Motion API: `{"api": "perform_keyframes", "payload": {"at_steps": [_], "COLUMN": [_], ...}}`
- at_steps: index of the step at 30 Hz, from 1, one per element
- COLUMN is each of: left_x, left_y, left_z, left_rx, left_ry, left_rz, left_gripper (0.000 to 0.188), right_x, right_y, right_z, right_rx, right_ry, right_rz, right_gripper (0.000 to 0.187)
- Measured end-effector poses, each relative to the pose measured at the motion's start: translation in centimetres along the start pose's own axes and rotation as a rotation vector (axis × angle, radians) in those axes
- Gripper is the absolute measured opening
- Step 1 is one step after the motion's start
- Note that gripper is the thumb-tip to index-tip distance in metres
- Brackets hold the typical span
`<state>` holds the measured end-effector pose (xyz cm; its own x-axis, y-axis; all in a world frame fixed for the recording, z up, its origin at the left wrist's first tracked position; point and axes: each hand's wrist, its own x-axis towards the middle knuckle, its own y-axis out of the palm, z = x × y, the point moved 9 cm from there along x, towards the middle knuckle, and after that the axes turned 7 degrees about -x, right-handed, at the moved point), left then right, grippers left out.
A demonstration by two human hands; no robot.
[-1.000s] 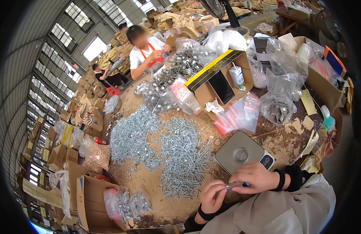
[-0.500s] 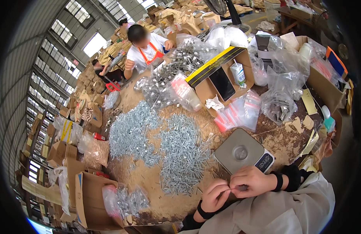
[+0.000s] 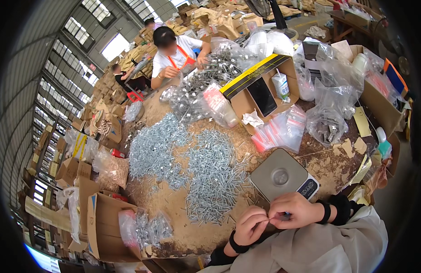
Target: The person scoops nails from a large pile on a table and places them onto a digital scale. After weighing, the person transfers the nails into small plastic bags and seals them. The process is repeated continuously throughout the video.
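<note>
Both hands meet low in front of the body, at the near side of the cluttered desk [image 3: 181, 227]. The fingers of the left hand [image 3: 249, 226] and the right hand [image 3: 296, 210] are closed in a pinch, tips together; what they grip is mostly hidden, too small to tell. Just beyond the right hand sits a flat grey scale [image 3: 263, 176], nothing on its plate. To the left of it a heap of loose silver screws [image 3: 210, 182] spreads over the desk, with a second heap [image 3: 153, 148] beside it, farther out. Behind the scale lie clear bags with red edges [image 3: 283, 129], near an open cardboard box [image 3: 247, 109] holding a dark phone [image 3: 262, 97]
</note>
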<state>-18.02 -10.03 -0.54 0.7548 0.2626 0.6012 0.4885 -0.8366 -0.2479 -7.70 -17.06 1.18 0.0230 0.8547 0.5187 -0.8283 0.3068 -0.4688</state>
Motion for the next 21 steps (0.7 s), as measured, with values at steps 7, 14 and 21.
{"api": "perform_keyframes", "payload": {"at_steps": [7,14,21], "left_x": [0.3,0.0,-0.9], "left_y": [0.5,0.5,-2.3], "left_z": [-0.1,0.1,-0.3], "left_rx": [-0.009,-0.059,-0.179], "left_ry": [-0.017,-0.027,-0.076], "left_rz": [0.041,0.045,-0.154], "left_gripper": [0.006,0.007,0.005], "right_x": [-0.4,-0.6,-0.1], "right_y": [0.1,0.2,-0.9], "right_z": [-0.2,0.1,1.2], "right_rx": [0.008,0.02,0.016], "right_ry": [-0.004,-0.011,-0.111], "right_rz": [0.025,0.041,0.012], "right_gripper": [0.014,0.015,0.014]}}
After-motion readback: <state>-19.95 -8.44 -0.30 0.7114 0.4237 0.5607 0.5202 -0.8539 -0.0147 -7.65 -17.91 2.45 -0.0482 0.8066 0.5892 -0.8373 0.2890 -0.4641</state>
